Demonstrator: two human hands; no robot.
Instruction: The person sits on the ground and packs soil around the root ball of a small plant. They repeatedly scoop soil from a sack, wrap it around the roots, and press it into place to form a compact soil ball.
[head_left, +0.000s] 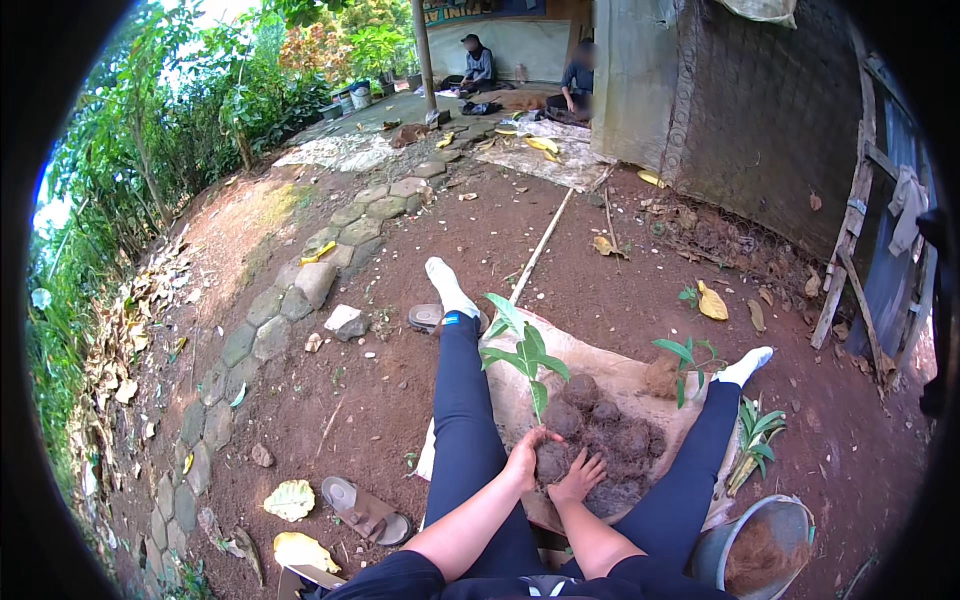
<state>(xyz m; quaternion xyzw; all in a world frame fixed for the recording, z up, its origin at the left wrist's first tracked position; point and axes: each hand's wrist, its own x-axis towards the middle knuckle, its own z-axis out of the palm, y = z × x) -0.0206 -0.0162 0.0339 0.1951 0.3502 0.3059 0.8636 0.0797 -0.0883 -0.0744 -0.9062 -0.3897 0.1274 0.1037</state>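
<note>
My left hand (529, 459) cups the left side of a round, brown fibre-covered ball (553, 462) between my legs. A green leafy seedling (529, 355) rises beside this hand's thumb and fingers; where its stem ends is hidden. Against the ball's right side rests my right hand (577, 478), its fingers spread towards the pile. Several similar dark, hairy balls (626, 436) lie heaped just beyond both hands on a pale, soil-stained sheet (517, 405). Farther right on the sheet is a lighter brown fibre ball (661, 376), with another seedling (686, 360) beside it.
A bucket of brown fibre (765, 551) stands by my right thigh, near a bundle of cut leafy stems (754, 442). One sandal (366, 511) lies left. A bamboo pole (541, 246) extends ahead. Two people (478, 66) sit in the background.
</note>
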